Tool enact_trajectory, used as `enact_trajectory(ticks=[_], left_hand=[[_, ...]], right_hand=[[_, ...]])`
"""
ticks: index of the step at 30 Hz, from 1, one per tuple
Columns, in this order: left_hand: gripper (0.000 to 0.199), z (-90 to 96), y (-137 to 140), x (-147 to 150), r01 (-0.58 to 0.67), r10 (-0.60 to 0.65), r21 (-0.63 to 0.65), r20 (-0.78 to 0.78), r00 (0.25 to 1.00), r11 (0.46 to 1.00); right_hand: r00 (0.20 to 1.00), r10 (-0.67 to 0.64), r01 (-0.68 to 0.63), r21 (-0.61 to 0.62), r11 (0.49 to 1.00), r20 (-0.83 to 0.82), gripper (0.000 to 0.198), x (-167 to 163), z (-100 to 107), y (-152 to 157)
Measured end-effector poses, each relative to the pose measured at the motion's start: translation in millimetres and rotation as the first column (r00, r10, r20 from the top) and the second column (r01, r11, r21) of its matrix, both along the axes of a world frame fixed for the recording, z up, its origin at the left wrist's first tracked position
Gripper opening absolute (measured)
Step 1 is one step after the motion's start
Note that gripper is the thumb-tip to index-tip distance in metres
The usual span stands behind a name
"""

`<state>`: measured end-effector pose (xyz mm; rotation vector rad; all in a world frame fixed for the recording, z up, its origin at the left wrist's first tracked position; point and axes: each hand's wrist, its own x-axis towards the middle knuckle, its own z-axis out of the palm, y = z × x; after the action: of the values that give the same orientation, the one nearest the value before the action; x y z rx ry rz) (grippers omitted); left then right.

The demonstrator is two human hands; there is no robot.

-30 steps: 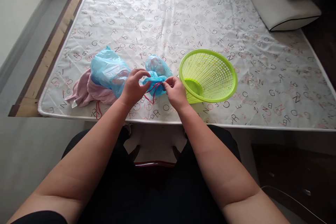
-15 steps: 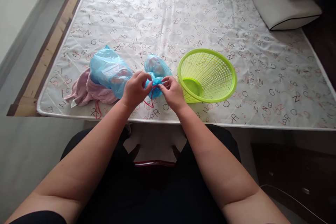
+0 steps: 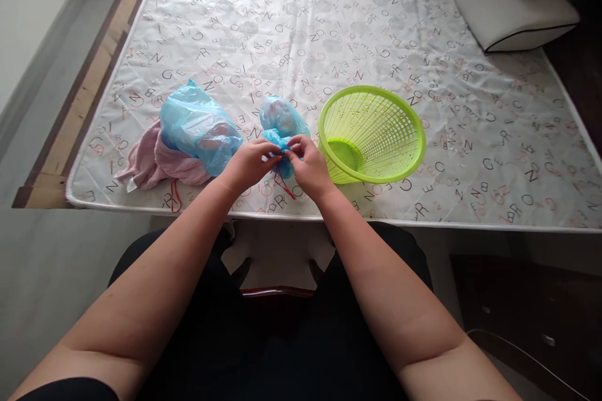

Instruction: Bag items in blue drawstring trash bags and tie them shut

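Observation:
A small light-blue plastic bag (image 3: 282,116), gathered at its neck and with something bulky inside, lies in front of me. Around the neck is a thin red string (image 3: 285,184), its loose end hanging toward me. My left hand (image 3: 254,160) pinches the string at the neck from the left, fingertips closed. From the right, my right hand (image 3: 306,163) pinches at the same spot, its fingertips nearly touching the left ones. The fingers partly hide the knot area. Left of my left hand rests a larger filled blue plastic bag (image 3: 195,119) on a pink towel (image 3: 150,160).
A green mesh plastic basket (image 3: 345,153) lies tilted, its mouth toward the right, just beside my right hand. Everything rests on a letter-printed mattress (image 3: 470,156). Another red string (image 3: 175,195) lies at its front edge. Pillows (image 3: 512,9) sit at the far right corner.
My left hand has moved slightly right, and its thumb and fingers have come together at the bag's neck. The hanging red string end has swung to the right.

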<state>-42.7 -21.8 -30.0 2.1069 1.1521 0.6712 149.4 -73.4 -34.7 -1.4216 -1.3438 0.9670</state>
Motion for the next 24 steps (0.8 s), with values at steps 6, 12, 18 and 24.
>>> enact_trajectory(ticks=[6, 12, 18, 24], left_hand=[[0.011, 1.9, 1.3, 2.4, -0.052, 0.053, -0.065, 0.023, 0.998, 0.997], [0.022, 1.7, 3.1, 2.0, -0.081, 0.093, -0.165, 0.068, 0.993, 0.983], [0.035, 0.7, 3.3, 1.7, -0.031, 0.11, -0.343, 0.216, 0.97, 0.939], [0.036, 4.1, 3.7, 2.7, -0.014, 0.135, -0.422, 0.257, 0.957, 0.907]], right_hand=[[0.996, -0.038, 0.032, 0.069, 0.997, 0.079, 0.01, 2.0, 1.1, 0.4], [0.925, -0.001, -0.08, 0.196, 0.977, 0.381, 0.013, 2.5, 7.6, -4.5], [0.907, 0.015, -0.091, 0.163, 0.982, 0.42, 0.013, 3.4, 2.5, -3.5], [0.893, 0.003, -0.089, 0.17, 0.981, 0.45, 0.015, 5.7, 2.9, -2.9]])
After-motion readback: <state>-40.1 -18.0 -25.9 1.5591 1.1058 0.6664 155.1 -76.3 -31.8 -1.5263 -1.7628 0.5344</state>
